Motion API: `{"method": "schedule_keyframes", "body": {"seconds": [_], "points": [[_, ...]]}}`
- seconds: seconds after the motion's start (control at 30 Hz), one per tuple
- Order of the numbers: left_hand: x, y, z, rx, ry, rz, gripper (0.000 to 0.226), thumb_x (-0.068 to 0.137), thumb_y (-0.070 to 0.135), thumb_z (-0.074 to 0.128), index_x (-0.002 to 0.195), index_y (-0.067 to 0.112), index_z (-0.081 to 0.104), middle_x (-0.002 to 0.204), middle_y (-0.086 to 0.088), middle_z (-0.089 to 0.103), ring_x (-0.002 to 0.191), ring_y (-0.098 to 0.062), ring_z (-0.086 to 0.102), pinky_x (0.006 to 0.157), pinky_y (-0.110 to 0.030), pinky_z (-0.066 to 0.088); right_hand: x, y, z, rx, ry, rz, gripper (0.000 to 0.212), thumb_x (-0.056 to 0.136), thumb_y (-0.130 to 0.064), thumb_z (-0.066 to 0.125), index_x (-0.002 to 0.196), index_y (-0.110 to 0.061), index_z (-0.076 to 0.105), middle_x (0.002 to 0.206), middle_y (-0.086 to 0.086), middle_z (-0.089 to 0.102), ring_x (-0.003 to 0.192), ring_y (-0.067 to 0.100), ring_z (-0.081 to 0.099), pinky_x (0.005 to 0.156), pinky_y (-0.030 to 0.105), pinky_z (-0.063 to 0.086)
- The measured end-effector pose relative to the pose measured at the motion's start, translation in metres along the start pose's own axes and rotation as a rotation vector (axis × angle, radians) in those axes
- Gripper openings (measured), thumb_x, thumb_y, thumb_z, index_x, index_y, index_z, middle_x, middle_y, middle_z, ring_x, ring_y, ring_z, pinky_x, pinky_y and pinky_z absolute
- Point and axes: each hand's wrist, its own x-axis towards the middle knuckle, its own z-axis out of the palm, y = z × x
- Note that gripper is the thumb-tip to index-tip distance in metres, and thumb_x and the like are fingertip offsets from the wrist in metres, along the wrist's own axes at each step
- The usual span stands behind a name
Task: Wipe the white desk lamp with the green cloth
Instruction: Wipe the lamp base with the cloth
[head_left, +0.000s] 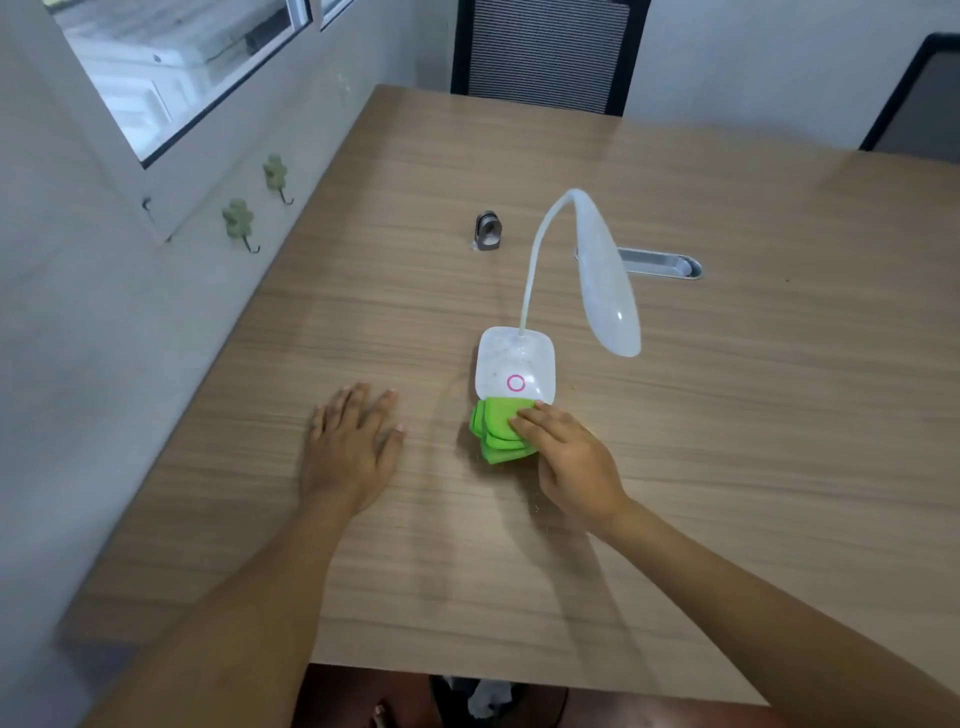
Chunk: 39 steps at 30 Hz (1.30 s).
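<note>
The white desk lamp (514, 364) stands mid-table on a square base with a pink ring button; its thin neck arches up and its long head hangs down to the right. A folded green cloth (496, 428) lies against the near edge of the base. My right hand (563, 457) presses on the cloth, fingertips on its top and touching the base's front edge. My left hand (353, 441) rests flat on the wooden table (727, 415), fingers spread, to the left of the cloth and apart from it.
A small grey metal object (488, 231) stands beyond the lamp. A grey oval cable slot (660, 264) sits in the tabletop behind the lamp head. Two black chairs stand at the far side. The wall with green hooks (238, 221) runs along the left edge.
</note>
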Motion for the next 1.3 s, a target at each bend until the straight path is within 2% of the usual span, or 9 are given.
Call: {"method": "schedule_keyframes", "body": {"seconds": [0.17,0.27,0.37,0.57,0.77,1.0,1.1,1.2,1.3], "points": [[0.000,0.000,0.000,-0.030,0.029,0.007,0.060,0.084,0.054,0.029,0.137,0.034,0.049,0.149,-0.005,0.047,0.139,-0.027,0.040,0.114,-0.048,0.026,0.056,-0.010,0.003,-0.196,0.080,0.085,0.040,0.062,0.006,0.060,0.100,0.000,0.071,0.101,0.016,0.075,0.102,0.038,0.068,0.086,0.051,0.055],[0.000,-0.001,0.001,-0.033,0.034,0.011,0.059,0.084,0.054,0.031,0.136,0.034,0.050,0.148,-0.005,0.047,0.138,-0.027,0.041,0.113,-0.048,0.027,0.084,-0.017,0.014,-0.333,-0.079,0.250,0.040,0.049,-0.005,0.082,0.088,-0.006,0.074,0.080,0.009,0.076,0.082,0.029,0.074,0.072,0.034,0.058],[-0.001,-0.001,0.001,-0.027,0.055,0.020,0.056,0.084,0.053,0.034,0.134,0.034,0.052,0.145,-0.005,0.051,0.136,-0.027,0.044,0.111,-0.048,0.030,0.081,-0.030,0.028,-0.400,-0.153,0.275,0.034,0.049,-0.017,0.083,0.081,-0.015,0.075,0.069,0.000,0.073,0.061,0.024,0.067,0.061,0.029,0.044],[0.000,-0.001,0.003,-0.059,0.060,0.023,0.055,0.084,0.051,0.037,0.134,0.033,0.052,0.145,-0.007,0.050,0.136,-0.028,0.043,0.112,-0.049,0.029,0.055,-0.051,0.024,-0.428,-0.009,0.125,0.038,0.066,-0.010,0.045,0.092,-0.015,0.073,0.072,0.000,0.072,0.062,0.026,0.064,0.058,0.032,0.042],[-0.001,-0.001,0.000,-0.049,0.055,0.017,0.056,0.084,0.052,0.035,0.134,0.033,0.052,0.146,-0.006,0.050,0.137,-0.028,0.042,0.112,-0.049,0.029,0.101,-0.035,0.012,-0.436,-0.051,0.325,0.044,0.037,-0.001,0.082,0.080,-0.005,0.074,0.066,0.007,0.071,0.055,0.028,0.063,0.046,0.025,0.050],[0.000,-0.001,0.000,-0.058,0.052,0.020,0.056,0.084,0.051,0.035,0.134,0.032,0.053,0.146,-0.007,0.050,0.136,-0.029,0.043,0.112,-0.050,0.030,0.112,-0.063,0.024,-0.346,-0.325,0.308,0.029,0.088,0.005,0.040,0.111,0.005,0.058,0.119,0.019,0.055,0.113,0.035,0.048,0.072,0.040,0.040],[0.000,-0.001,0.001,-0.051,0.059,0.034,0.058,0.083,0.050,0.034,0.134,0.030,0.054,0.145,-0.009,0.051,0.135,-0.030,0.045,0.111,-0.051,0.032,0.115,-0.071,0.017,-0.291,-0.243,0.304,0.026,0.083,0.009,0.046,0.104,0.005,0.060,0.114,0.020,0.056,0.108,0.035,0.050,0.066,0.038,0.034],[0.000,-0.001,0.000,-0.050,0.062,0.029,0.057,0.083,0.049,0.035,0.133,0.030,0.055,0.144,-0.009,0.052,0.135,-0.030,0.045,0.111,-0.050,0.031,0.130,-0.066,0.004,-0.303,-0.175,0.350,0.022,0.060,0.014,0.071,0.081,0.010,0.068,0.091,0.023,0.066,0.084,0.037,0.063,0.056,0.035,0.050],[0.000,-0.001,0.001,-0.061,0.052,0.020,0.055,0.085,0.050,0.035,0.134,0.032,0.053,0.146,-0.007,0.050,0.136,-0.029,0.043,0.112,-0.049,0.029,0.138,-0.052,0.007,-0.369,-0.165,0.485,0.018,0.036,-0.006,0.083,0.050,-0.006,0.071,0.066,0.006,0.069,0.058,0.022,0.066,0.039,0.018,0.045]]}}
